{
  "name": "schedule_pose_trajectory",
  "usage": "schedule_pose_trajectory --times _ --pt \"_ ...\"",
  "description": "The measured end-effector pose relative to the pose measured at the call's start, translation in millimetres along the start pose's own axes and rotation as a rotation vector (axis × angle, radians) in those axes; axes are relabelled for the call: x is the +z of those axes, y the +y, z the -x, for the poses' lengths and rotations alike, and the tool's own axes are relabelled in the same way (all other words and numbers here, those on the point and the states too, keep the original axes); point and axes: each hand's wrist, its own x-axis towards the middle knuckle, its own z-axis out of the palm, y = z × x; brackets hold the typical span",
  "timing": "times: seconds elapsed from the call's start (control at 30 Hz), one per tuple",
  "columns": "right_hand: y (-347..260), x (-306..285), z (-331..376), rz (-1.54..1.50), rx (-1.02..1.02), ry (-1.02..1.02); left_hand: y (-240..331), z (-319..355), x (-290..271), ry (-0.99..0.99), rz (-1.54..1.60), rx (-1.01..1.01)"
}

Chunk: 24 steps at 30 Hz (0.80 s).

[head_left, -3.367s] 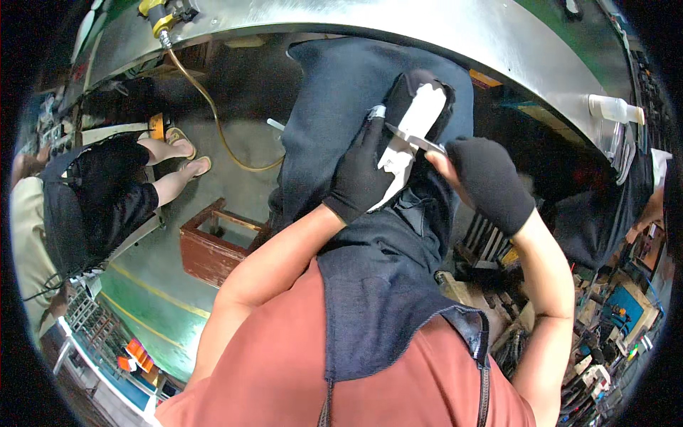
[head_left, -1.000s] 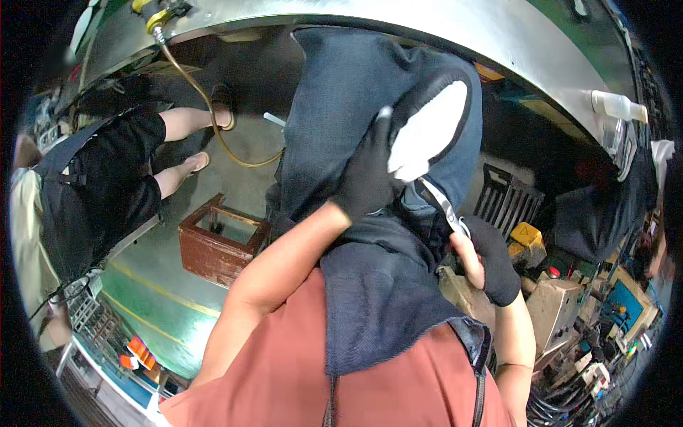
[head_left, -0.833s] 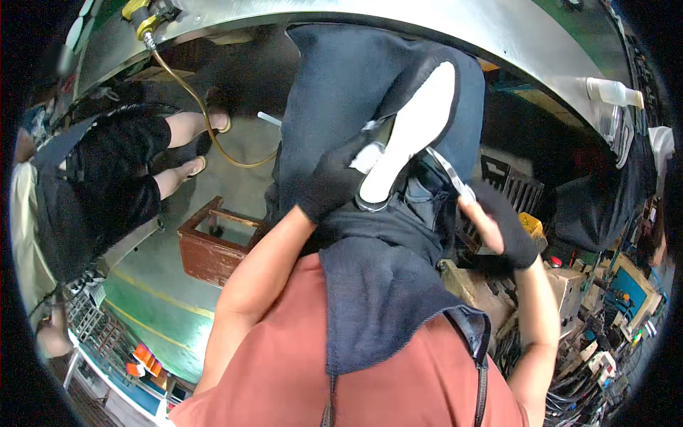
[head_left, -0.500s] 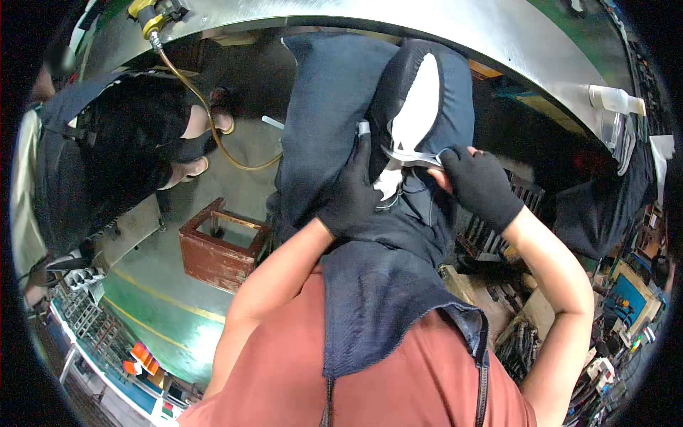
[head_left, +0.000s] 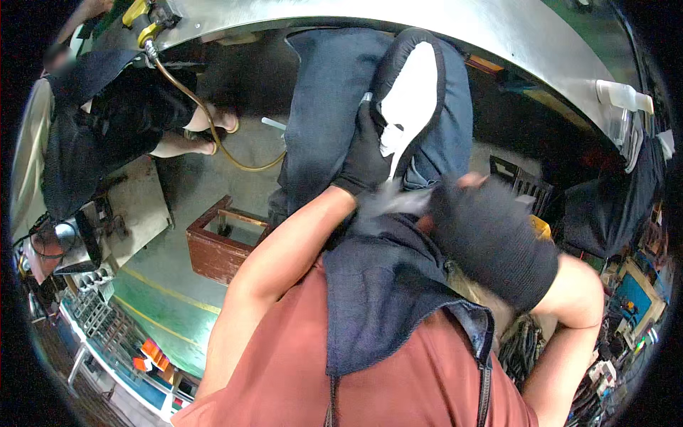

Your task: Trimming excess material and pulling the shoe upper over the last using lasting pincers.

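A black shoe upper point(head_left: 390, 71) lies sole side up across my lap, its underside showing a white insole board point(head_left: 418, 85). My left hand point(head_left: 364, 153), in a black glove with bare or wrapped fingertips, is closed around the left edge near the narrow end. The thumb lies along that edge and the other fingers are hidden beneath. Closer to my body, my right hand point(head_left: 491, 235), gloved in black and blurred by motion, is closed on a pale strip point(head_left: 395, 201). The strip is smeared, and whether it still touches the shoe cannot be made out.
A metal table point(head_left: 284, 23) curves across the far side, bearing a yellow air tool point(head_left: 144, 25) with a hose point(head_left: 196, 107), and a clear bottle point(head_left: 622, 96). A brown wooden stool point(head_left: 224, 249) stands at left. Another person's legs point(head_left: 186, 132) are beyond it.
My right hand has pulled the pale strip away from the shoe's narrow end, toward my body. The shoe has shifted slightly away from me, with my left hand still on it.
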Motion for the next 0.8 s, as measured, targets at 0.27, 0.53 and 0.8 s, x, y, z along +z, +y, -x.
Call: schedule_pose_trajectory --times 0.27,0.53,0.8 --pt "53.4 77.4 7.5 -0.823 0.144 0.126 16.6 -15.8 -47.2 -0.163 0.224 0.185" --pt "46.7 41.3 2.9 -0.531 0.225 0.251 51.3 -22.1 -55.0 -0.301 -0.380 0.504" --pt "82.8 86.3 -0.8 -0.652 0.114 0.271 48.6 -37.6 -10.4 -0.070 0.355 -0.250"
